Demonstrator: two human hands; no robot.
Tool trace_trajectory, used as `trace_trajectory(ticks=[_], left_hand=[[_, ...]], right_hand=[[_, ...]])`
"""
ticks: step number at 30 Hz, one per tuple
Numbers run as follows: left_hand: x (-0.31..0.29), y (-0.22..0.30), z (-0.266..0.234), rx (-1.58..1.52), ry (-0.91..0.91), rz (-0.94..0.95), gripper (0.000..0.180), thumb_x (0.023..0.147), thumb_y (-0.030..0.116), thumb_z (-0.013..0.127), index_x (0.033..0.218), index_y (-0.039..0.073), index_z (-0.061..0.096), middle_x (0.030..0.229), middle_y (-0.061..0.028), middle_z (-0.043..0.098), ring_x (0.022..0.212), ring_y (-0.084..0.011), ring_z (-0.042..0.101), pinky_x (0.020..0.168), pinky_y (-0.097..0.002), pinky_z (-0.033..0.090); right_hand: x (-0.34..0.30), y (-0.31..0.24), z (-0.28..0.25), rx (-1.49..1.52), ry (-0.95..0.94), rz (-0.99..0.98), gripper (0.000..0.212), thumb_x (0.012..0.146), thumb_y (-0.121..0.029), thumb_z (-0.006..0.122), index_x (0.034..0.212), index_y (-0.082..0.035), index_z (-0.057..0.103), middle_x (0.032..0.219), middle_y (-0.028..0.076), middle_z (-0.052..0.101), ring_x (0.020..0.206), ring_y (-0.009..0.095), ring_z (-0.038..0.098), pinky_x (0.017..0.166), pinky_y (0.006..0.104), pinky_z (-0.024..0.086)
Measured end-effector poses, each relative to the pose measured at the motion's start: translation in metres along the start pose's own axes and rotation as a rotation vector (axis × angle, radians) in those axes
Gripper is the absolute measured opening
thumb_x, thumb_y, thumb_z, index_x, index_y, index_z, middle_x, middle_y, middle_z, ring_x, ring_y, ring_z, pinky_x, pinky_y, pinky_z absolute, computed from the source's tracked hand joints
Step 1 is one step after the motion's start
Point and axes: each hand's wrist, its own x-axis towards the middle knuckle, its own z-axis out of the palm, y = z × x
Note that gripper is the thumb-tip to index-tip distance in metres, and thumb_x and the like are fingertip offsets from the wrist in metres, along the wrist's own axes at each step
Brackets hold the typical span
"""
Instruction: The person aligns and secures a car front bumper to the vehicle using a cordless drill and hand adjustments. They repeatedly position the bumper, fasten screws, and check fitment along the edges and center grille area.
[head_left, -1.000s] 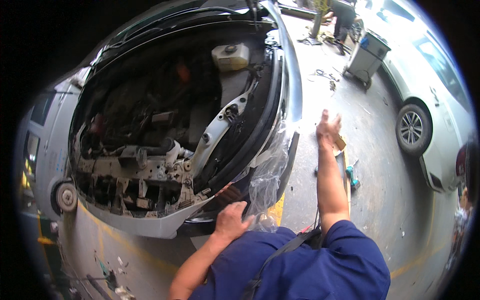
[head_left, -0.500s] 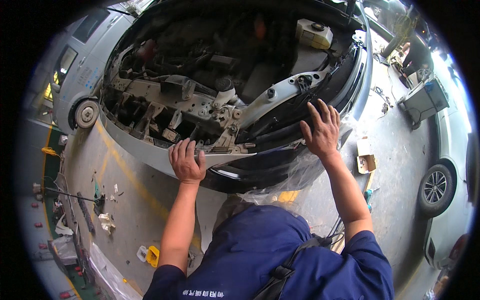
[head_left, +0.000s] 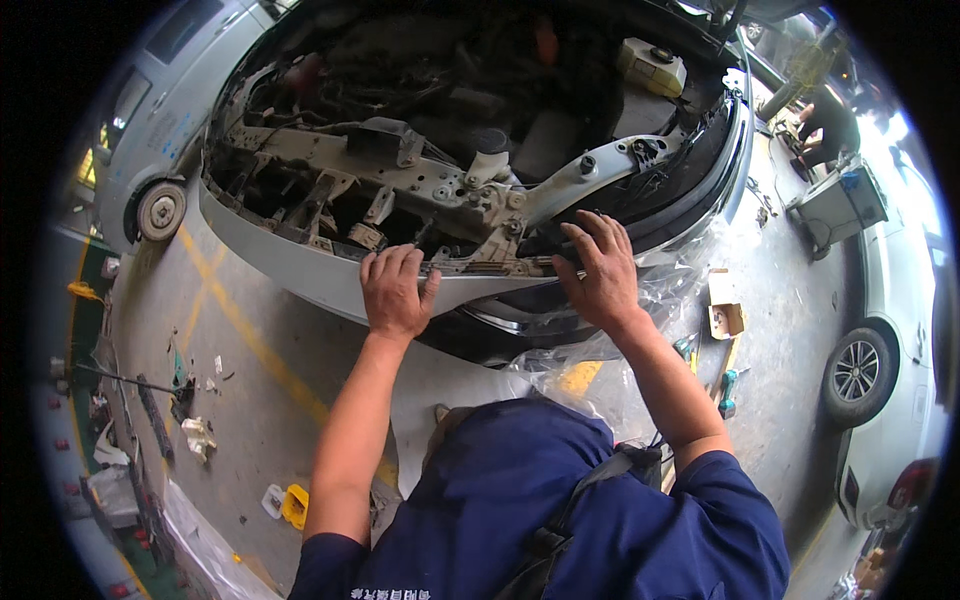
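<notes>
In front of me is the open front end of a car, with a grey bumper cover (head_left: 300, 284) along its near edge. My left hand (head_left: 397, 293) lies over the bumper's upper edge, its fingers reaching toward the exposed front crossmember (head_left: 455, 197). My right hand (head_left: 604, 272) is spread over the inner end of the dark headlight (head_left: 665, 207), beside the corner of the bumper. Whether its palm presses on the lamp cannot be made out. Both hands hold nothing. Clear plastic film (head_left: 672, 283) hangs around the headlight and bumper corner.
A white reservoir (head_left: 652, 68) sits in the engine bay. On the floor to the right are an open cardboard box (head_left: 726, 308) and a teal power tool (head_left: 728, 394). A yellow container (head_left: 294, 506) lies at lower left. A wheeled cabinet (head_left: 842, 206) and a person (head_left: 828, 125) are farther right.
My right hand has moved left and nearer along the headlight, closer to my left hand. My left hand stays at the bumper edge. The whole view has shifted somewhat.
</notes>
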Motion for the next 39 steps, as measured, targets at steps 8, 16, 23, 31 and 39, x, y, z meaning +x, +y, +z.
trace_trajectory(ticks=[8,16,23,31,39], left_hand=[[-0.013,-0.013,-0.018,-0.074,-0.083,0.117,0.093,0.063,0.068,0.080,0.131,0.008,0.059,0.130,-0.0118,0.059,0.120,-0.0340,0.054,0.110,-0.0534,0.034],[-0.001,-0.008,0.002,-0.034,-0.065,0.183,0.093,0.062,0.075,0.078,0.124,0.008,0.058,0.119,-0.0116,0.061,0.118,-0.0331,0.055,0.110,-0.0538,0.033],[-0.002,-0.016,-0.004,-0.099,-0.104,0.141,0.085,0.061,0.066,0.084,0.119,0.008,0.063,0.115,-0.0093,0.063,0.115,-0.0304,0.057,0.109,-0.0503,0.034],[0.003,-0.004,-0.005,-0.139,-0.076,0.151,0.083,0.062,0.067,0.082,0.116,0.006,0.064,0.112,-0.0104,0.064,0.112,-0.0310,0.059,0.107,-0.0491,0.037],[0.007,-0.004,0.002,-0.193,-0.039,0.166,0.095,0.065,0.083,0.069,0.119,0.004,0.067,0.113,-0.0144,0.067,0.112,-0.0324,0.060,0.106,-0.0502,0.038]], right_hand=[[-0.029,-0.067,0.030,0.081,0.006,0.173,0.049,0.068,-0.020,0.080,0.113,-0.006,0.067,0.117,0.016,0.063,0.114,0.039,0.058,0.103,0.0489,0.044],[0.031,-0.054,0.064,-0.167,-0.320,0.217,0.017,0.081,-0.019,0.072,0.094,-0.008,0.074,0.102,0.013,0.070,0.102,0.030,0.067,0.086,0.0403,0.054],[0.074,-0.049,0.071,-0.189,-0.648,0.373,0.018,0.081,-0.016,0.070,0.094,-0.005,0.073,0.102,0.017,0.073,0.094,0.035,0.073,0.078,0.0451,0.059],[0.091,-0.016,0.080,-0.442,-0.964,-0.011,0.018,0.087,-0.016,0.066,0.097,-0.010,0.079,0.105,0.010,0.077,0.099,0.030,0.074,0.083,0.0429,0.060],[0.088,-0.003,0.089,-0.463,-1.051,0.083,0.024,0.087,-0.025,0.062,0.094,-0.010,0.080,0.098,0.013,0.077,0.091,0.031,0.075,0.078,0.0451,0.061]])
